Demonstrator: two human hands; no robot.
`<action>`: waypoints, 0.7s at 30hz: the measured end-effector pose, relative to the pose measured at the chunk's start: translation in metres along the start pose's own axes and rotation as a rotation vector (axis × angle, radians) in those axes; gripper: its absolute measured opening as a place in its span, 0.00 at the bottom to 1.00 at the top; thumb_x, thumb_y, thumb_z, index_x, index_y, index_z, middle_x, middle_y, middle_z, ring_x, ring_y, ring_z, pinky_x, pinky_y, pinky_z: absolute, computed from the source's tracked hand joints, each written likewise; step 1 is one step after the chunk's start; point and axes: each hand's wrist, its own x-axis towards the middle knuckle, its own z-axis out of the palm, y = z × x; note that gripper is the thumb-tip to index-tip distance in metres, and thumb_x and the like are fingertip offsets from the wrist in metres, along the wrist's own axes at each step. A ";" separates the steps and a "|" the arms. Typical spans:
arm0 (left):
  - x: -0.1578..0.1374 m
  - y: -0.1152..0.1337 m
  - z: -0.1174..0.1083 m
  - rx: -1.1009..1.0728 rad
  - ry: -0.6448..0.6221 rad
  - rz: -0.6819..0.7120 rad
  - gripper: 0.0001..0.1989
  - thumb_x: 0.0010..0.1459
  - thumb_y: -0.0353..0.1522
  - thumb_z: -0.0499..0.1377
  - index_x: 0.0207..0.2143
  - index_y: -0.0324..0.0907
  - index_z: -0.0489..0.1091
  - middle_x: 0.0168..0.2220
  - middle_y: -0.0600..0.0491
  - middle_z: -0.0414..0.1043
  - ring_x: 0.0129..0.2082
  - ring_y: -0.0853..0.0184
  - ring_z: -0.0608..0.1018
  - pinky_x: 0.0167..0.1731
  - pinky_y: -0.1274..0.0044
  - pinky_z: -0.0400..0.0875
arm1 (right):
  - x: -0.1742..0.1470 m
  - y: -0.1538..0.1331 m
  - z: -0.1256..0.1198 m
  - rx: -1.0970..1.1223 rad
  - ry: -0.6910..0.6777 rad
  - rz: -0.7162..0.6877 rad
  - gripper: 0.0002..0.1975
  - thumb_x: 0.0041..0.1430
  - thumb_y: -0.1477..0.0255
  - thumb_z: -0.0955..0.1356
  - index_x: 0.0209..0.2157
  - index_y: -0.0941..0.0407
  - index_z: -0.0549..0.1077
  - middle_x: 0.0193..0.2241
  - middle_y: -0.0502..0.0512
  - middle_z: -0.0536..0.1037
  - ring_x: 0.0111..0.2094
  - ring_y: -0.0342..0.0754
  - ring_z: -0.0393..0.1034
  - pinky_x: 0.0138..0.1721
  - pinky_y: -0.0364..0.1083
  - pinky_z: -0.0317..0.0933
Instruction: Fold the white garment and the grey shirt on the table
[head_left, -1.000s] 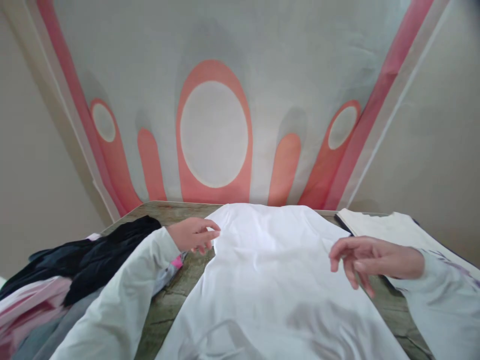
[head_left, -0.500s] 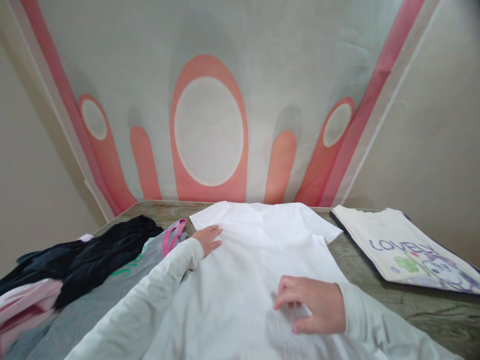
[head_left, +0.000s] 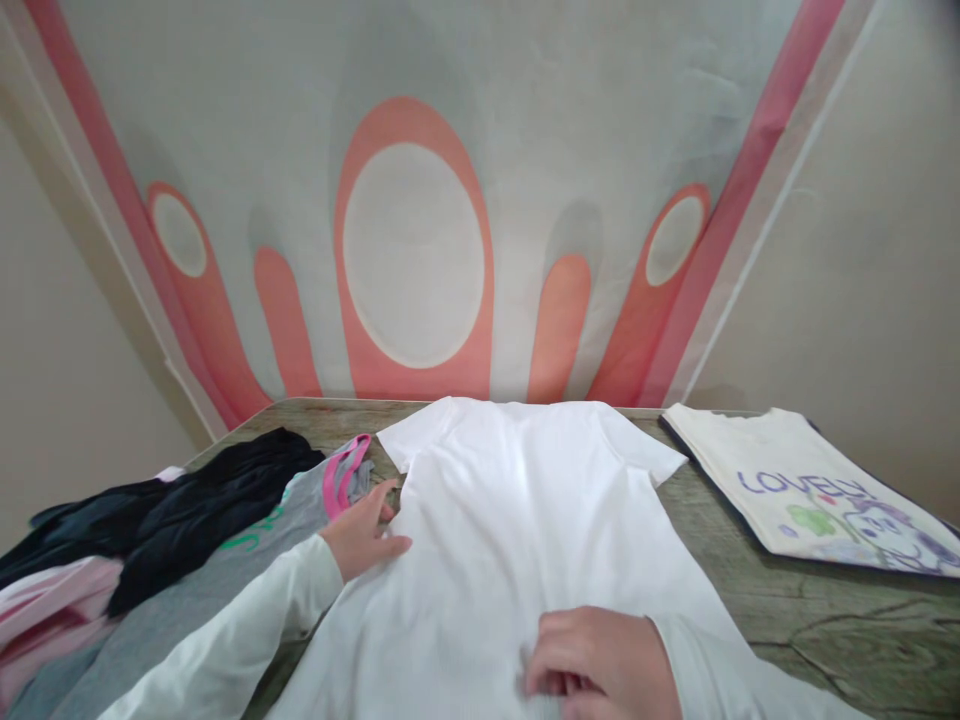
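Note:
A white short-sleeved T-shirt (head_left: 525, 510) lies spread out before me, its neckline at the far side and soft creases running down its front. Beside its left edge, just below the sleeve, is my left hand (head_left: 366, 532), open, its fingers stretched forward and its thumb reaching over the cloth. My right hand (head_left: 600, 660) is low over the right half of the shirt. Its fingers are loosely curled and slightly blurred, with a gap between them and the thumb; no cloth shows gripped there. The shirt's lower hem is out of view.
To the left lie a grey garment with pink trim (head_left: 292, 530), a black garment (head_left: 187, 510) and a pink one (head_left: 52, 620). At right is a folded cream garment (head_left: 795, 470) printed "LOVELY". A wooden table (head_left: 847, 620) meets a patterned wall (head_left: 510, 200).
My left hand has come back toward me along the shirt's left edge, off the sleeve area. My right hand has also moved nearer. The shirt's front shows more lengthwise creases.

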 end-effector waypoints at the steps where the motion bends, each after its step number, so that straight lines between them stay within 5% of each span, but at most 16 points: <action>1: -0.007 0.002 -0.001 -0.127 -0.065 0.001 0.41 0.43 0.42 0.59 0.56 0.38 0.45 0.39 0.47 0.66 0.30 0.62 0.74 0.34 0.69 0.67 | 0.000 0.002 -0.004 0.053 0.021 -0.038 0.18 0.42 0.79 0.66 0.39 0.55 0.71 0.31 0.52 0.71 0.31 0.44 0.66 0.34 0.41 0.61; 5: -0.035 0.025 -0.013 -0.667 -0.310 0.121 0.40 0.44 0.40 0.60 0.57 0.47 0.45 0.40 0.49 0.69 0.38 0.60 0.73 0.38 0.69 0.67 | -0.011 0.033 -0.038 0.139 0.286 0.030 0.13 0.47 0.74 0.64 0.38 0.56 0.70 0.32 0.53 0.72 0.31 0.44 0.67 0.32 0.43 0.62; 8: -0.055 0.032 -0.023 -0.926 -0.219 0.102 0.34 0.45 0.39 0.60 0.54 0.50 0.52 0.43 0.50 0.68 0.41 0.58 0.73 0.40 0.67 0.66 | -0.038 0.081 -0.066 0.019 0.583 0.313 0.09 0.51 0.70 0.62 0.34 0.56 0.69 0.32 0.54 0.72 0.32 0.47 0.67 0.33 0.46 0.62; 11: -0.072 0.021 -0.020 -1.026 -0.151 -0.098 0.31 0.45 0.41 0.60 0.52 0.50 0.56 0.39 0.51 0.71 0.36 0.58 0.74 0.35 0.69 0.69 | -0.075 0.130 -0.076 -0.103 0.803 0.542 0.08 0.46 0.67 0.65 0.30 0.56 0.68 0.29 0.53 0.72 0.30 0.48 0.68 0.36 0.49 0.62; 15: -0.093 0.013 -0.005 -1.023 -0.144 -0.225 0.29 0.43 0.45 0.60 0.49 0.51 0.61 0.42 0.52 0.70 0.41 0.58 0.73 0.39 0.68 0.68 | -0.108 0.153 -0.057 0.031 0.777 0.672 0.14 0.46 0.63 0.66 0.34 0.55 0.65 0.24 0.50 0.70 0.24 0.47 0.67 0.26 0.47 0.62; 18: -0.105 0.018 -0.006 -0.958 -0.165 -0.185 0.29 0.41 0.44 0.63 0.48 0.53 0.62 0.42 0.53 0.70 0.40 0.58 0.73 0.37 0.69 0.69 | -0.110 0.136 -0.034 0.177 0.677 0.659 0.18 0.48 0.62 0.65 0.40 0.54 0.61 0.20 0.46 0.66 0.19 0.45 0.63 0.18 0.44 0.58; 21: -0.108 0.019 -0.017 -0.959 -0.069 -0.194 0.19 0.44 0.44 0.61 0.40 0.52 0.67 0.32 0.55 0.72 0.29 0.62 0.74 0.27 0.73 0.70 | -0.105 0.112 -0.021 0.234 0.625 0.559 0.23 0.46 0.63 0.66 0.44 0.55 0.60 0.16 0.44 0.64 0.18 0.44 0.61 0.20 0.44 0.57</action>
